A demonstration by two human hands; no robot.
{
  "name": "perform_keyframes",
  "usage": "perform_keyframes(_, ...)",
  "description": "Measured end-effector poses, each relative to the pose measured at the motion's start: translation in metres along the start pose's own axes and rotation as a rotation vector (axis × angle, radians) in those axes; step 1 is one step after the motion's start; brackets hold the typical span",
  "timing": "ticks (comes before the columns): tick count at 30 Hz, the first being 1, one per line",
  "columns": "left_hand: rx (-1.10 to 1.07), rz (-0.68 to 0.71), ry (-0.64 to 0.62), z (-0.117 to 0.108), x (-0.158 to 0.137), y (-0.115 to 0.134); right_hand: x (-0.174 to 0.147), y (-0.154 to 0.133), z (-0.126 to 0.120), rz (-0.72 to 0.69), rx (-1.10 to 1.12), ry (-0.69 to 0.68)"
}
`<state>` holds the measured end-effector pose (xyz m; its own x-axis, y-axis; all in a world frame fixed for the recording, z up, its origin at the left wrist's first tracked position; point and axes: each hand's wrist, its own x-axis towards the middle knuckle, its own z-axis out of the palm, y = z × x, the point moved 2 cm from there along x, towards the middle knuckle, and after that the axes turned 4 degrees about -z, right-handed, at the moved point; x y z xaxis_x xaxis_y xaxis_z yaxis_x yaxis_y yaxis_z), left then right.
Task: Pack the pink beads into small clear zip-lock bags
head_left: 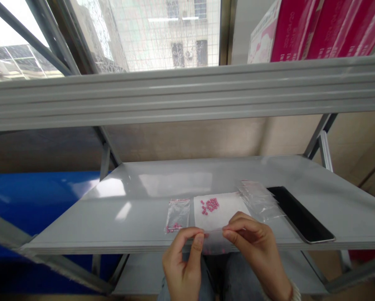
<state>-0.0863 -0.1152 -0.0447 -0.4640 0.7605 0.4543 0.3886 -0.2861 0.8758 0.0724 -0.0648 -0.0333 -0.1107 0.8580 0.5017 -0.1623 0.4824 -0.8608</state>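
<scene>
Between my two hands, at the shelf's front edge, hangs a clear zip bag [215,241] with a few pink bits low in it. My left hand [185,261] pinches its top left corner between thumb and finger. The top right corner is pinched by my right hand [256,246]. Just beyond lies a white paper sheet [231,207] bearing a cluster of small pink beads or tablets [211,204]. Left of the sheet, a second zip bag [178,214] lies flat, several pink pieces gathered at its near end.
Several overlapping clear zip bags [261,200] lie right of the sheet, close to a black tablet or phone [302,215]. A thick grey shelf beam [187,98] crosses above the work shelf [105,217]. Pink boxes [319,31] stand on the upper shelf.
</scene>
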Motion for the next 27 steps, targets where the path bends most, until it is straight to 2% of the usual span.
perform_keyframes(4,0.067,0.056,0.115,-0.018,0.017,0.007,0.012,-0.004,0.022,-0.005,-0.001,-0.019)
perform_keyframes(7,0.128,0.012,0.155,-0.034,0.043,0.005,0.035,0.003,0.046,0.051,-0.025,-0.098)
perform_keyframes(10,0.148,-0.132,0.032,-0.041,0.078,-0.011,0.062,0.027,0.068,0.211,-0.152,-0.217)
perform_keyframes(15,0.24,-0.187,-0.097,-0.037,0.118,-0.048,0.087,0.064,0.084,0.229,-0.261,-0.236)
perform_keyframes(18,0.337,-0.191,-0.124,-0.034,0.122,-0.065,0.088,0.068,0.076,0.158,-0.357,-0.21)
perform_keyframes(21,0.465,-0.183,-0.071,-0.036,0.12,-0.07,0.086,0.059,0.057,0.075,-0.449,-0.161)
perform_keyframes(24,0.574,-0.139,-0.013,-0.035,0.12,-0.064,0.084,0.045,0.029,0.012,-0.527,-0.112)
perform_keyframes(27,0.601,-0.045,-0.062,-0.012,0.118,-0.047,0.082,0.031,-0.005,-0.02,-0.62,-0.042)
